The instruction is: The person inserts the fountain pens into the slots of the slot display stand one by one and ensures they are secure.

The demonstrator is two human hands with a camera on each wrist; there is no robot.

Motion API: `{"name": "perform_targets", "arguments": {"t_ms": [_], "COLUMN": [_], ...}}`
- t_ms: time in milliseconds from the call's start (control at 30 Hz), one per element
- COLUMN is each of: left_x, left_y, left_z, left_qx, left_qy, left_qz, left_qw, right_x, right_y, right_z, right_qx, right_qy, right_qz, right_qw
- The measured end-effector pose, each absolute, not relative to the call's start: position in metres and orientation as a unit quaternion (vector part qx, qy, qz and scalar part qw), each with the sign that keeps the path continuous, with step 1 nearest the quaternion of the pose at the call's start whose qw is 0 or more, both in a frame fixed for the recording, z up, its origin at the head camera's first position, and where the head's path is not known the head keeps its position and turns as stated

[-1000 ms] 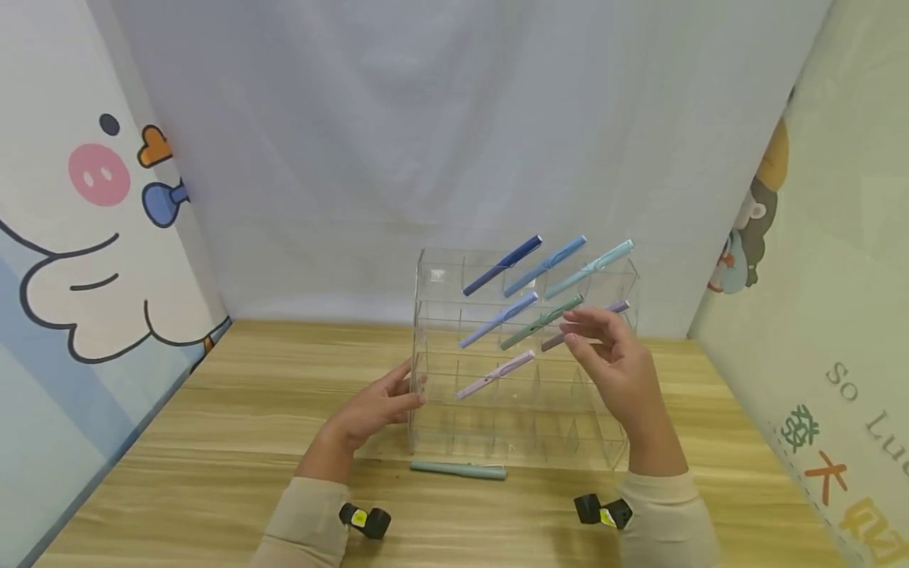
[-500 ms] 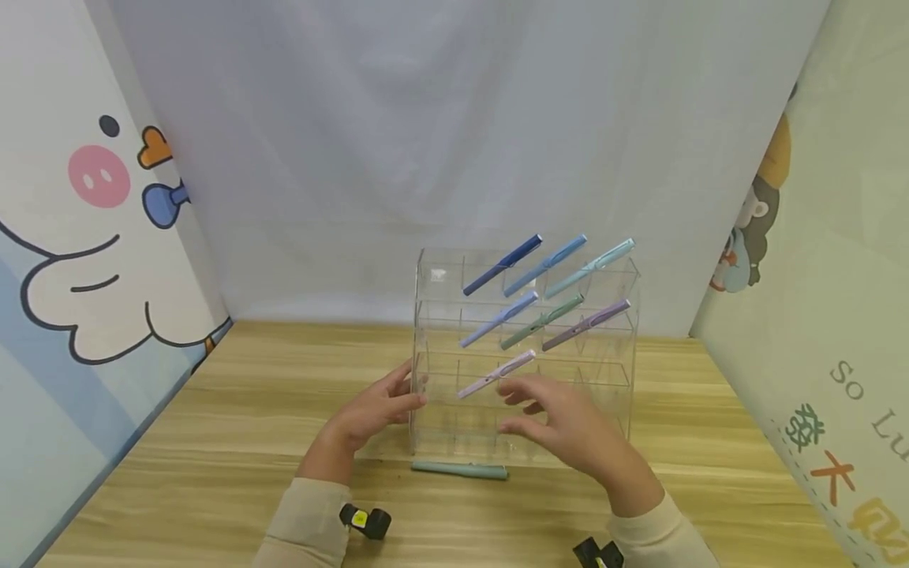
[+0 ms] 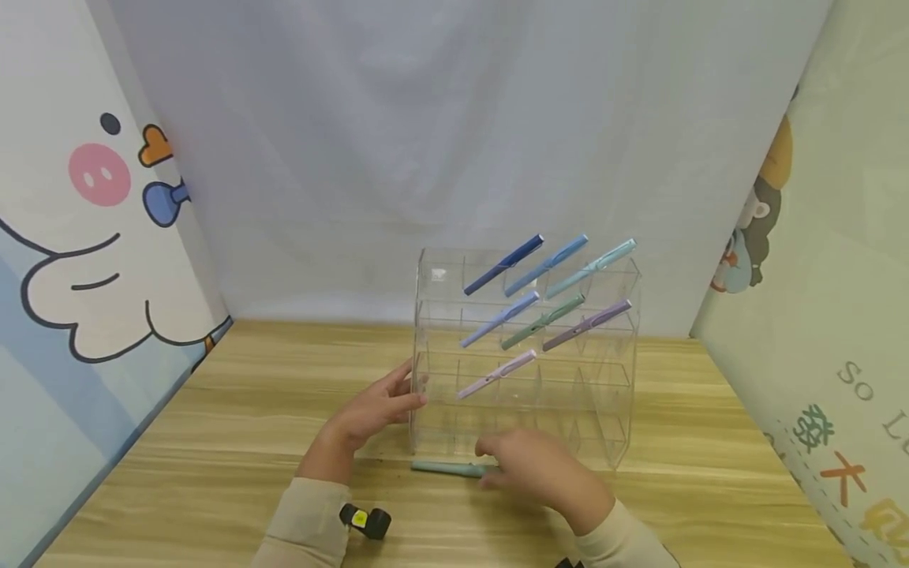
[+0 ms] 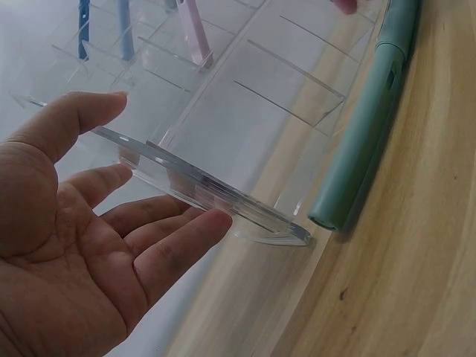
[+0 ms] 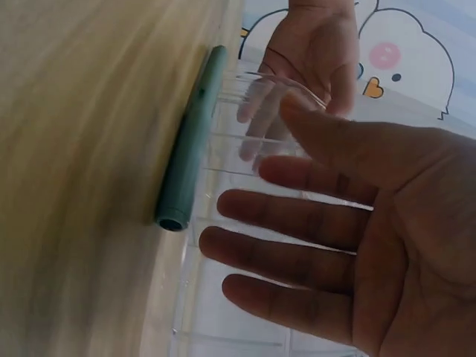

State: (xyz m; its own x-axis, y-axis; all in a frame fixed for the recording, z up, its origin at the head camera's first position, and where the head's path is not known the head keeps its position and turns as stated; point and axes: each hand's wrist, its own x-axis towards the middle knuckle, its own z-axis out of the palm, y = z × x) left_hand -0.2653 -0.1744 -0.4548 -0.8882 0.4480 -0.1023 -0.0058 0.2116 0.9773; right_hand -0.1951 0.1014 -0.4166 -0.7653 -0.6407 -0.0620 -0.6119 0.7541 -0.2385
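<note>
A green pen lies on the table along the front of a clear acrylic pen rack. My right hand is over the pen's right end in the head view, hiding it. In the right wrist view that hand's fingers are spread and straight, with a gap between them and the pen. At the rack's left side is my left hand. Its fingertips rest against the side panel, fingers loosely extended, thumb by the front edge.
Several pens lean in the rack's slots: dark blue, blue, light blue, periwinkle, green, purple and pink. A white curtain hangs behind the wooden table.
My right hand has come down and left from beside the purple pen, past the rack's lower front, to the green pen on the table. My left hand has stayed at the rack's side.
</note>
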Motion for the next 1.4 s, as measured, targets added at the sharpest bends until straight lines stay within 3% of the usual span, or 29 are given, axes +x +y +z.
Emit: {"name": "perform_targets", "arguments": {"t_ms": [667, 1067, 1400], "left_x": [-0.266, -0.267, -0.267], "left_y": [-0.174, -0.174, -0.174], "left_z": [-0.455, -0.455, -0.456], "left_qx": [0.148, 0.150, 0.150], "left_qy": [0.753, 0.749, 0.751], "left_qz": [0.612, 0.616, 0.613], "left_qw": [0.189, 0.192, 0.191], "right_x": [-0.192, -0.192, -0.197], "right_y": [0.088, 0.091, 0.107], "right_z": [-0.446, -0.442, -0.416], "right_qx": [-0.309, -0.305, -0.319], "right_qy": [0.949, 0.951, 0.932], "right_qz": [0.061, 0.043, -0.155], "right_qw": [-0.005, 0.008, 0.074]}}
